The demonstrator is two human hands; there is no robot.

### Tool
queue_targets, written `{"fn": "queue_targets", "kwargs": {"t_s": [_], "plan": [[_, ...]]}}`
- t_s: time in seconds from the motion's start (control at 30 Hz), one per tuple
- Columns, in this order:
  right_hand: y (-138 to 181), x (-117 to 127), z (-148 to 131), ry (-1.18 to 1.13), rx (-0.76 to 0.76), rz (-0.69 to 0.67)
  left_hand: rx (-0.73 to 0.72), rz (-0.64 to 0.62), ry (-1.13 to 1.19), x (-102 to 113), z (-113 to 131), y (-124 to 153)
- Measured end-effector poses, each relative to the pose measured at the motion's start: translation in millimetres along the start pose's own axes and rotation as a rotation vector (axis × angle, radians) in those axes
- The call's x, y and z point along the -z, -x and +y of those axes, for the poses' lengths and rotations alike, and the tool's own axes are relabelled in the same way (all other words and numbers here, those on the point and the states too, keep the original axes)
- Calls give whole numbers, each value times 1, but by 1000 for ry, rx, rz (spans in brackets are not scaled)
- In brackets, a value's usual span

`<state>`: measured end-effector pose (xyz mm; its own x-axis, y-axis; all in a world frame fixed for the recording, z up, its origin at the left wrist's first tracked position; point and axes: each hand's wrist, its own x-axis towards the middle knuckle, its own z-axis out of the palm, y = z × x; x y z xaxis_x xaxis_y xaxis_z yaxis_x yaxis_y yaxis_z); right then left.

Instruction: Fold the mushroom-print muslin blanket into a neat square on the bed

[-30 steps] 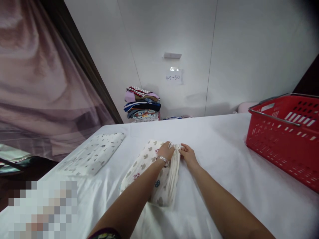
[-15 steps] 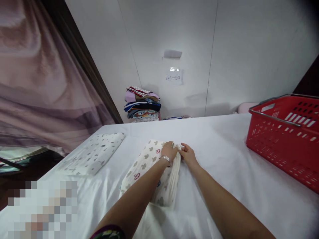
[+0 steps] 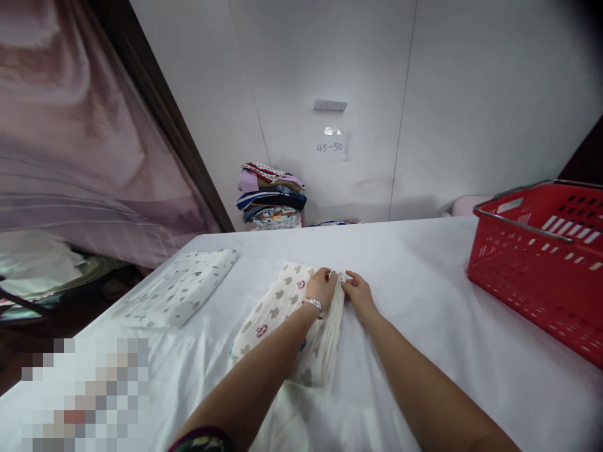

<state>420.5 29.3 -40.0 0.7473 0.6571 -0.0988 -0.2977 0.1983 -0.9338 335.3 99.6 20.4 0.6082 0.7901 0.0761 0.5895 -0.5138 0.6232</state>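
A folded white cloth printed with grey and red mouse-head shapes (image 3: 277,311) lies in the middle of the white-covered table (image 3: 414,295). My left hand (image 3: 321,287), a silver bracelet on its wrist, is closed on the cloth's far right corner. My right hand (image 3: 358,293) pinches the same edge from the right, and the two hands touch. Both forearms reach in from the bottom of the picture, the left one lying across the cloth.
A second folded patterned cloth (image 3: 181,289) lies at the table's left. A red plastic basket (image 3: 541,263) with a metal handle stands at the right. Folded clothes (image 3: 271,198) are stacked against the white wall under a paper label (image 3: 330,147). A pinkish curtain (image 3: 70,125) hangs on the left.
My hands stay on the cloth's far corner; they shifted only slightly. The view has drifted a little, and the curtain at the left has moved.
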Motion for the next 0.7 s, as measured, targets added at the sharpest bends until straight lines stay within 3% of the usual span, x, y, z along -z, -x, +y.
{"fn": "queue_targets", "kwargs": {"t_s": [0.43,0.7], "plan": [[-4,4,6,16,20,-18,6,-65,-84,0,5,-9],[-2,3,5,18,41,-11,65,-34,-106,3,-1,-15]]}}
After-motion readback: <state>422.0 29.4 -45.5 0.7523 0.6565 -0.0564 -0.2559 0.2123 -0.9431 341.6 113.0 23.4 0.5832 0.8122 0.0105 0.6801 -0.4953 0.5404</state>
